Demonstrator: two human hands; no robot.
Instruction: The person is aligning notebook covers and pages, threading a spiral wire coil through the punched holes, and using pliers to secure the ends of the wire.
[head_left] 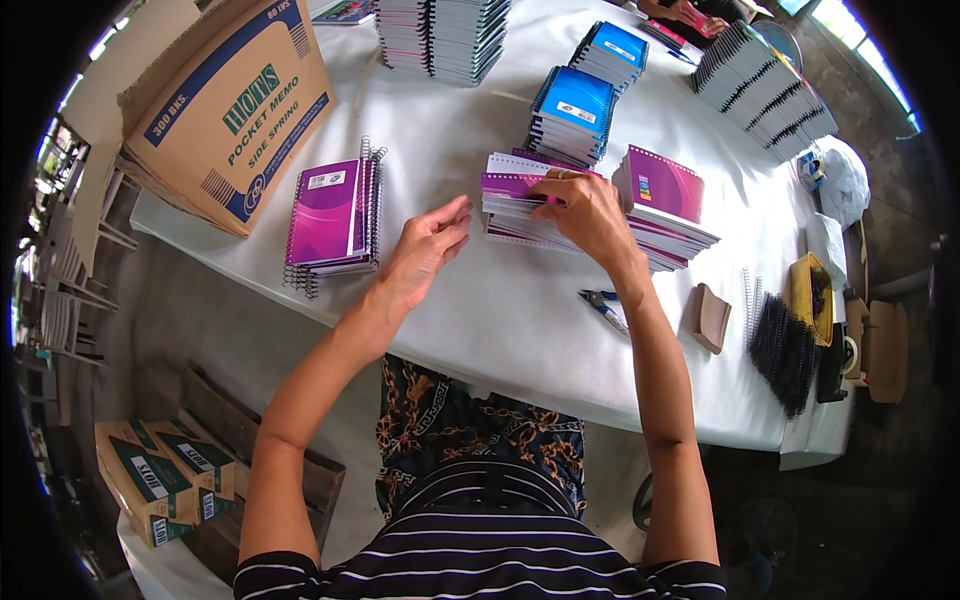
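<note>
My right hand (592, 212), a ring on one finger, pinches the top of a purple-covered notebook (508, 188) on a stack of unbound notebooks with punched holes along their edges. To its left my left hand (432, 245) hovers over the white table with fingers stretched out and nothing in them. Right of my right hand stands another stack of purple unbound notebooks (668, 190). Left of my left hand lies a pile of purple notebooks (325, 220) with black wire coils along their sides, some coils sticking out past the covers.
A big cardboard box (235, 110) stands at the left. Blue spiral notebooks (575, 100) and stacked notebooks (445, 40) sit farther back. Pliers (603, 305), a brown curved piece (711, 318), black coils (785, 350) and a yellow tray (810, 300) lie right. Another person's hands (690, 15) show at the far side.
</note>
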